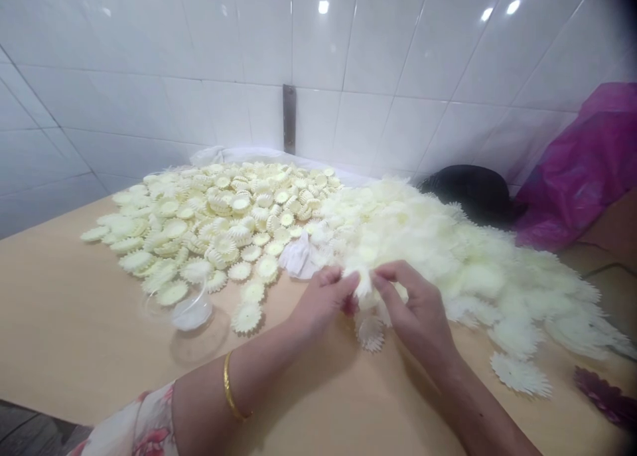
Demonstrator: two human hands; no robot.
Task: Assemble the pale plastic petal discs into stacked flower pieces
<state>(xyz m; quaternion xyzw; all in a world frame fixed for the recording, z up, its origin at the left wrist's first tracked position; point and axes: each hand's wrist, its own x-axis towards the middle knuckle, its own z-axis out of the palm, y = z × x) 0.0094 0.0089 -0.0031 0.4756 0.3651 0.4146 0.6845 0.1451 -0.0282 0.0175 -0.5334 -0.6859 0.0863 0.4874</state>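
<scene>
My left hand (326,293) pinches a pale cream flower-shaped petal piece (361,283) between thumb and fingers. The thumb and forefinger of my right hand (418,306) are closed at the piece's other edge. Just below the hands, another toothed petal disc (371,333) lies on the table (318,409). A big heap of cupped, scalloped cream discs (239,204) spreads to the left. On the right is a pile of flat, thin petal pieces (478,257), reaching close behind my right hand.
A clear plastic container (192,313) with something whitish inside stands at left. A crumpled white cloth (298,255) lies between the piles. Toward the right are a black rounded object (468,190), a magenta plastic bag (582,164) and a dark red petal piece (607,396). Behind rises a tiled wall (239,31).
</scene>
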